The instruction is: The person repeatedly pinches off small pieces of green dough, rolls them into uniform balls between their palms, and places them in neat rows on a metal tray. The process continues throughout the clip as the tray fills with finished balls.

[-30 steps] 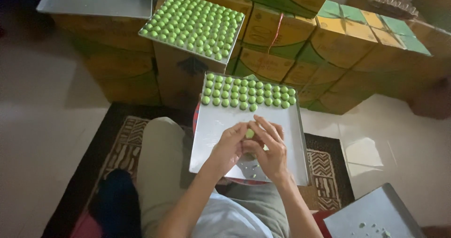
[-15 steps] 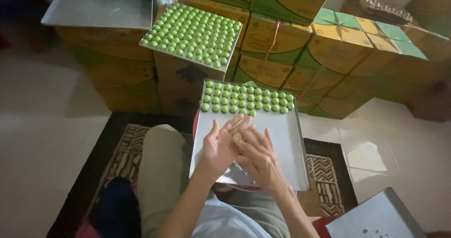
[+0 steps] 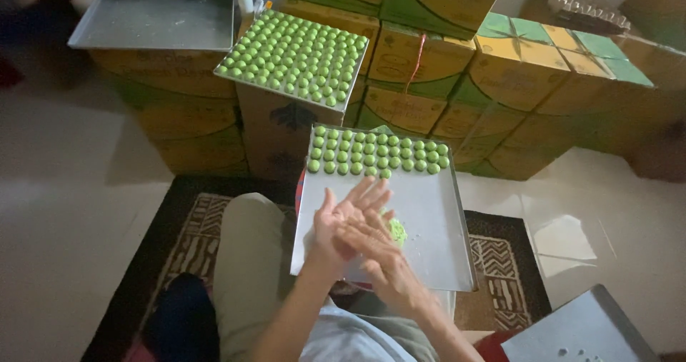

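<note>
Left hand [image 3: 341, 219]: open, palm up, fingers spread, a green dough lump [image 3: 395, 228] just at its far edge.
Right hand [image 3: 379, 258]: flat, laid across the left palm; grip not closed, dough pressed between the palms as if being rolled, though blurred.
Dough: between and just beyond the two palms, crumbly edge showing, shape unclear.
Tray under the grip [image 3: 436, 219]: metal, resting on the lap; bare metal around and near the hands.
Done: three rows of green balls [image 3: 379, 156] lined up at the tray's far end, beyond the fingertips; last row short on the right.
Left: most of the tray unfilled, from the rows back to the wrists.
Farther off: full tray of balls [image 3: 296, 56] on stacked cardboard boxes [image 3: 457, 69]; empty tray [image 3: 153, 15] to its left.
Near right corner: another tray [image 3: 579, 333], cut off by the frame.
Hidden: dough supply not visible; lump mostly covered by the right hand; fingers smeared by motion.
</note>
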